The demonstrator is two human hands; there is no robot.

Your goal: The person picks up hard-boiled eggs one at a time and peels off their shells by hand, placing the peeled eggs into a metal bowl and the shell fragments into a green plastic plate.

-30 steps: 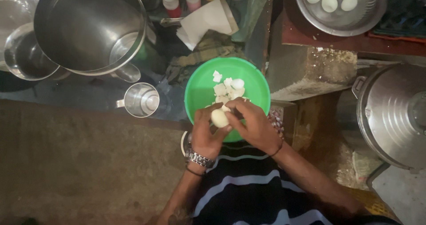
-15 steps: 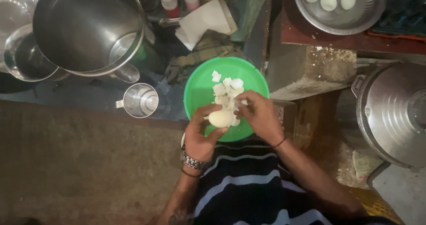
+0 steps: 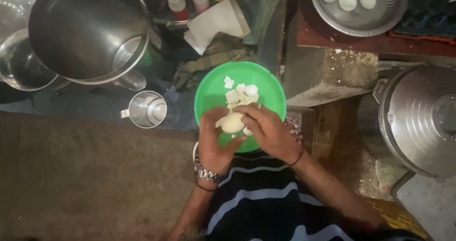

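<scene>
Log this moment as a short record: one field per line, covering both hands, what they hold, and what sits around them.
left hand: cups a pale boiled egg from below, watch on the wrist
right hand: fingers on the egg's upper side
under the hands: green bowl with white shell pieces
left of the bowl: small steel mug
top left: large steel pot
top right: steel bowl with whole eggs
far right: lidded steel vessel

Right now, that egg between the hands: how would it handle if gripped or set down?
The egg, pale and smooth between both hands, looks likely slippery. Shell pieces in the green bowl suggest its shell cracks easily. Its rounded shape would probably roll on a flat surface.
</scene>
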